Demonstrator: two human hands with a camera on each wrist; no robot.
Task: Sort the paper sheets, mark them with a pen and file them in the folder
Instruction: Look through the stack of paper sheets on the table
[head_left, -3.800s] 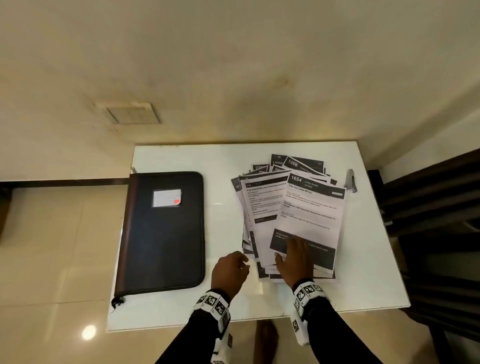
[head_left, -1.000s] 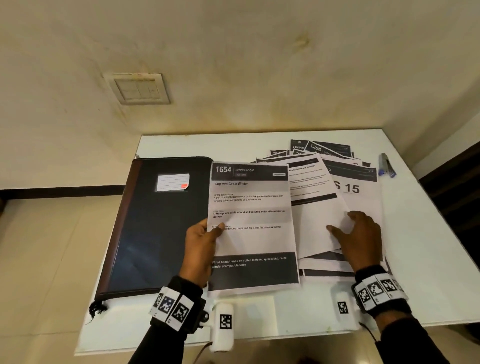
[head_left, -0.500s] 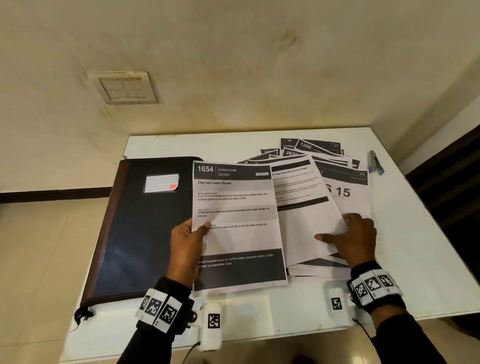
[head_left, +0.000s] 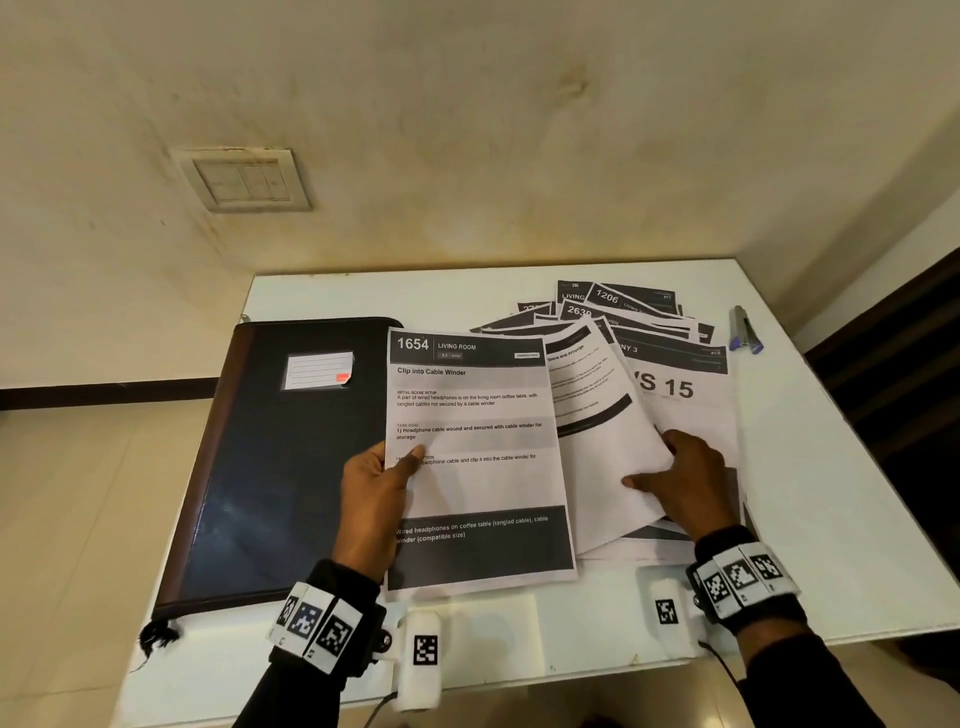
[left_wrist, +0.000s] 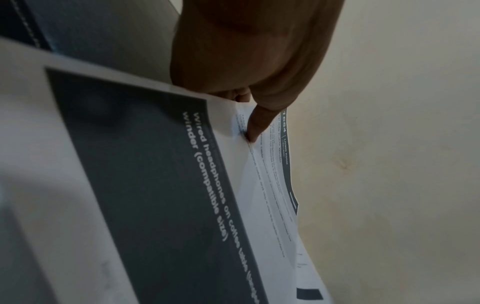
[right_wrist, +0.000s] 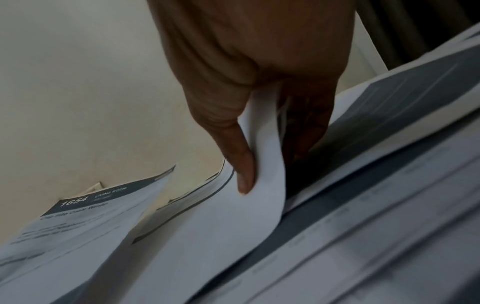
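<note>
The left hand holds a printed sheet headed "1654" by its left edge, thumb pinched on the face and fingers curled behind; the wrist view shows the thumb pressing the paper. The sheet is lifted at the near middle of the white table, its left edge overlapping the dark folder. The folder lies closed along the table's left edge, a small label near its far end. The right hand pinches the right edge of the next sheet, thumb on top and fingers tucked beneath, curling that edge up off the fanned pile of papers spread toward the far right corner. A pen lies near the right edge, just beyond the pile and apart from it.
</note>
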